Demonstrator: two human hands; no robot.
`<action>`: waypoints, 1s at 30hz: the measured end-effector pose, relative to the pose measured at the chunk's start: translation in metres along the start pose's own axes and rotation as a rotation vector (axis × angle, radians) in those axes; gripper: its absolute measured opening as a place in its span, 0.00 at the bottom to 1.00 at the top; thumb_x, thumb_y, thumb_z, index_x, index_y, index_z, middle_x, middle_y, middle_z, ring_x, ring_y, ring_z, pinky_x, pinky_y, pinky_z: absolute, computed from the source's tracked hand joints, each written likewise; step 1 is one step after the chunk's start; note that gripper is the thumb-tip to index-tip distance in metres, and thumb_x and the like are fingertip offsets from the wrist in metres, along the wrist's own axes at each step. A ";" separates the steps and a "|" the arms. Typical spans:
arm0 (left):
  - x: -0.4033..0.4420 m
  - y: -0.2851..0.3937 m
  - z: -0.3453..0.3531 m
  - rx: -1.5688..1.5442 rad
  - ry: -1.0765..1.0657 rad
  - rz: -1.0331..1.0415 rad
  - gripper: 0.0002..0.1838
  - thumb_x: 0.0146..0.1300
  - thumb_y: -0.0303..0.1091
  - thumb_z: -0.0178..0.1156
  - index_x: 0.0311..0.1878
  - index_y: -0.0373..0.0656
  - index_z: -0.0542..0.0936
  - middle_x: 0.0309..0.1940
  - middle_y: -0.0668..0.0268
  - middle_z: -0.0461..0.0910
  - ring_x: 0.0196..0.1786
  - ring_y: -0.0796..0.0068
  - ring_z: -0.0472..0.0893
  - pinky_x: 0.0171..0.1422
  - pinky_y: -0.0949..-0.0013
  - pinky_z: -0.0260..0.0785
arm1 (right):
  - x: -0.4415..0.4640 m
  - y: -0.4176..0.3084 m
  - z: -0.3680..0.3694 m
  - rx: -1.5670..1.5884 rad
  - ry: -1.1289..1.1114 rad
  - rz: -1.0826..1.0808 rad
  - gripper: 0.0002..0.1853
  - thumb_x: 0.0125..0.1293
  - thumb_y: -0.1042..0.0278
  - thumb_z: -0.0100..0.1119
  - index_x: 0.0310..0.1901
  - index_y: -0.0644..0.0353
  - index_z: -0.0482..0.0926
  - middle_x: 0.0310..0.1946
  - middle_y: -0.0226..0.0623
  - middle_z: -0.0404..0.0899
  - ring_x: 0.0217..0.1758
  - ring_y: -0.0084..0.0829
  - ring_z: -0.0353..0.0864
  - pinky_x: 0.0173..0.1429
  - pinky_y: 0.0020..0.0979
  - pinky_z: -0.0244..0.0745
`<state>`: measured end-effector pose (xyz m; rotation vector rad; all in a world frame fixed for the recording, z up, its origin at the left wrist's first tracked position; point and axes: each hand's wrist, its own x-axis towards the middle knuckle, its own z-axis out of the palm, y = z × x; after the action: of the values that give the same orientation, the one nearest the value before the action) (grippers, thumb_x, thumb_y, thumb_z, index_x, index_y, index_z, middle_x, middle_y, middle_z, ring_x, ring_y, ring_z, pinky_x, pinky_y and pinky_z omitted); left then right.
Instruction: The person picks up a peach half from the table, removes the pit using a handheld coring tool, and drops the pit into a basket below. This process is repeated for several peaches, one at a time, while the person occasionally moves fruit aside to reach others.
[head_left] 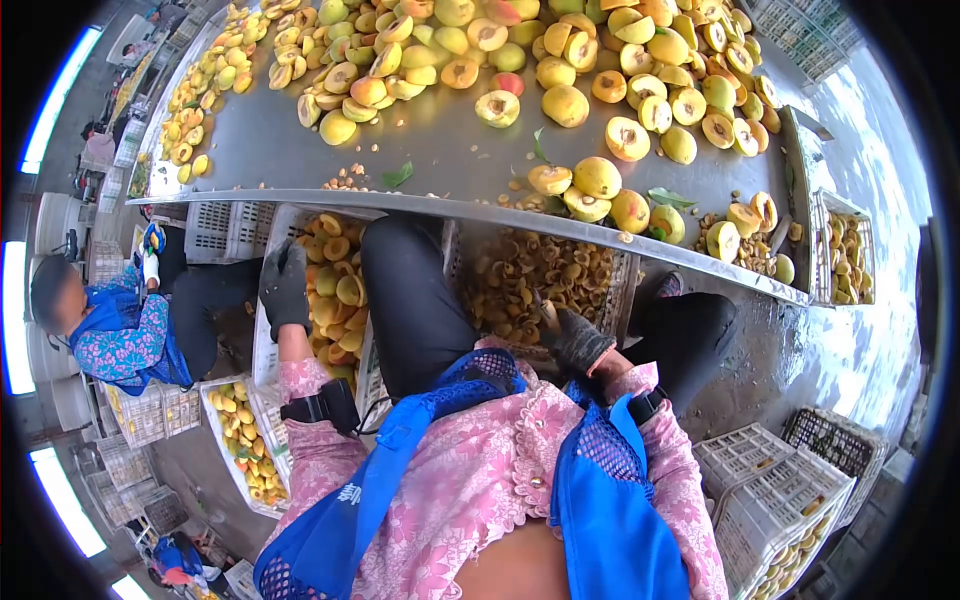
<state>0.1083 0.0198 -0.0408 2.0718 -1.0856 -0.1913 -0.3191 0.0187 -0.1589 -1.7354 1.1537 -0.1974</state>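
Observation:
My left hand (285,285), in a dark grey glove, rests at the left rim of a white crate (262,350) full of halved yellow peaches (335,285). Its fingers look stretched out, and nothing shows in them. In a similar glove, my right hand (577,340) is closed around a short tool with a brownish, wooden-looking handle (548,313); its working end is hard to make out. Below that hand, between my knees, sits a crate (622,290) of brownish peach pieces and stones (540,275).
A steel table (440,165) ahead bears whole and halved peaches (565,105), leaves and loose stones. Its raised front edge runs above my knees. Stacked crates (770,490) stand at right, another peach crate (245,440) at left. A co-worker (130,330) sits at left.

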 end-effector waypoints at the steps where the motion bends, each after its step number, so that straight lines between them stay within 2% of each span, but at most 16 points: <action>1: 0.006 0.038 0.010 0.015 0.014 0.124 0.14 0.56 0.32 0.57 0.45 0.36 0.76 0.40 0.60 0.78 0.45 0.72 0.76 0.52 0.71 0.65 | -0.002 -0.012 -0.012 -0.010 -0.029 0.013 0.15 0.57 0.60 0.54 0.34 0.66 0.72 0.27 0.53 0.75 0.34 0.48 0.75 0.36 0.41 0.67; 3: 0.034 0.077 0.052 -0.343 -0.066 0.142 0.14 0.55 0.29 0.56 0.46 0.37 0.76 0.40 0.61 0.79 0.45 0.73 0.76 0.53 0.72 0.65 | 0.000 -0.027 -0.026 0.213 -0.049 0.345 0.16 0.55 0.58 0.56 0.37 0.65 0.72 0.33 0.55 0.75 0.40 0.51 0.74 0.42 0.43 0.67; 5: 0.068 0.104 0.106 -0.410 -0.243 0.242 0.15 0.55 0.29 0.57 0.47 0.39 0.75 0.40 0.64 0.79 0.44 0.74 0.77 0.51 0.72 0.67 | 0.000 -0.019 -0.024 0.135 -0.006 0.285 0.18 0.54 0.58 0.57 0.38 0.65 0.71 0.34 0.55 0.75 0.40 0.51 0.74 0.42 0.42 0.68; 6: 0.076 0.126 0.136 -0.346 -0.262 0.418 0.15 0.57 0.28 0.54 0.48 0.37 0.75 0.38 0.69 0.77 0.38 0.81 0.75 0.46 0.77 0.67 | -0.002 -0.016 -0.022 0.096 0.014 0.257 0.19 0.53 0.58 0.57 0.39 0.65 0.71 0.34 0.54 0.75 0.40 0.51 0.74 0.41 0.42 0.68; 7: 0.077 0.155 0.159 -0.186 -0.263 0.497 0.16 0.57 0.31 0.56 0.48 0.38 0.75 0.37 0.66 0.78 0.38 0.80 0.75 0.47 0.75 0.67 | -0.003 -0.015 -0.022 0.109 0.034 0.215 0.19 0.54 0.58 0.56 0.40 0.65 0.70 0.32 0.54 0.74 0.38 0.51 0.74 0.40 0.42 0.67; 8: 0.075 0.187 0.176 -0.114 -0.379 0.396 0.19 0.55 0.35 0.58 0.50 0.38 0.74 0.38 0.63 0.78 0.39 0.78 0.76 0.48 0.74 0.67 | -0.001 -0.013 -0.022 0.096 0.032 0.232 0.19 0.54 0.58 0.55 0.40 0.65 0.70 0.32 0.54 0.74 0.37 0.51 0.73 0.39 0.42 0.67; 10: 0.080 0.198 0.222 0.002 -0.486 0.581 0.30 0.52 0.47 0.59 0.55 0.38 0.69 0.52 0.55 0.72 0.55 0.65 0.72 0.58 0.69 0.62 | 0.002 -0.006 -0.019 0.069 0.029 0.272 0.18 0.55 0.58 0.54 0.41 0.65 0.69 0.31 0.54 0.73 0.37 0.52 0.73 0.39 0.42 0.66; 11: 0.075 0.212 0.229 0.052 -0.706 0.372 0.32 0.51 0.50 0.59 0.55 0.39 0.69 0.56 0.53 0.68 0.59 0.63 0.68 0.61 0.67 0.59 | 0.003 0.003 -0.014 0.077 0.062 0.278 0.17 0.56 0.59 0.53 0.40 0.65 0.69 0.29 0.54 0.72 0.35 0.52 0.72 0.38 0.43 0.66; 14: 0.076 0.222 0.254 0.247 -0.886 0.533 0.23 0.49 0.44 0.63 0.46 0.42 0.74 0.42 0.58 0.78 0.49 0.68 0.76 0.53 0.69 0.66 | -0.003 -0.010 -0.023 0.089 0.121 0.174 0.17 0.56 0.59 0.53 0.39 0.66 0.69 0.29 0.55 0.72 0.35 0.52 0.72 0.37 0.42 0.66; 15: 0.069 0.219 0.254 0.126 -0.820 0.448 0.21 0.49 0.42 0.63 0.45 0.41 0.74 0.39 0.59 0.78 0.47 0.69 0.76 0.52 0.69 0.67 | -0.005 -0.011 -0.024 0.029 0.143 0.103 0.16 0.57 0.60 0.54 0.39 0.65 0.69 0.27 0.52 0.71 0.33 0.50 0.72 0.36 0.41 0.66; 17: 0.049 0.203 0.250 -0.108 -0.677 0.274 0.17 0.49 0.36 0.63 0.41 0.40 0.75 0.34 0.61 0.79 0.44 0.69 0.77 0.50 0.67 0.70 | -0.008 -0.020 -0.030 0.151 0.117 0.190 0.16 0.56 0.62 0.55 0.42 0.64 0.69 0.28 0.51 0.71 0.33 0.47 0.73 0.36 0.40 0.66; 20: 0.028 0.190 0.220 -0.995 -0.979 -0.145 0.18 0.50 0.29 0.60 0.45 0.36 0.73 0.38 0.58 0.77 0.46 0.63 0.76 0.52 0.59 0.70 | -0.017 -0.046 -0.049 0.341 0.120 0.195 0.17 0.57 0.64 0.56 0.44 0.63 0.68 0.29 0.48 0.73 0.34 0.43 0.74 0.38 0.37 0.67; 25: -0.036 0.202 0.167 -1.580 -1.085 -0.481 0.23 0.54 0.24 0.55 0.54 0.31 0.65 0.48 0.53 0.72 0.49 0.59 0.75 0.55 0.55 0.69 | -0.031 -0.091 -0.072 0.474 0.247 -0.088 0.15 0.59 0.66 0.55 0.45 0.62 0.68 0.32 0.47 0.74 0.36 0.43 0.76 0.39 0.37 0.69; 27: -0.060 0.210 0.151 -1.731 -1.128 -0.635 0.21 0.59 0.26 0.49 0.56 0.29 0.64 0.51 0.50 0.70 0.53 0.57 0.73 0.57 0.55 0.67 | -0.034 -0.113 -0.079 0.426 0.272 -0.068 0.16 0.58 0.66 0.56 0.46 0.61 0.68 0.32 0.47 0.74 0.35 0.43 0.76 0.39 0.37 0.69; 29: -0.085 0.224 0.130 -1.399 -1.104 -0.175 0.20 0.62 0.30 0.46 0.56 0.29 0.64 0.52 0.49 0.69 0.54 0.55 0.71 0.60 0.54 0.65 | -0.032 -0.121 -0.081 0.402 0.283 -0.065 0.16 0.57 0.66 0.57 0.45 0.61 0.68 0.31 0.47 0.74 0.35 0.44 0.76 0.38 0.38 0.69; 30: -0.093 0.226 0.125 -1.224 -1.070 0.041 0.20 0.63 0.32 0.44 0.56 0.29 0.64 0.52 0.48 0.69 0.55 0.54 0.70 0.61 0.53 0.63 | -0.032 -0.121 -0.078 0.368 0.317 -0.079 0.15 0.58 0.67 0.56 0.45 0.60 0.68 0.29 0.41 0.73 0.30 0.35 0.73 0.33 0.33 0.68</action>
<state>-0.1502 -0.0574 0.0109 0.7327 -1.0896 -1.6069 -0.3092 -0.0016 -0.0133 -1.4530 1.1858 -0.7096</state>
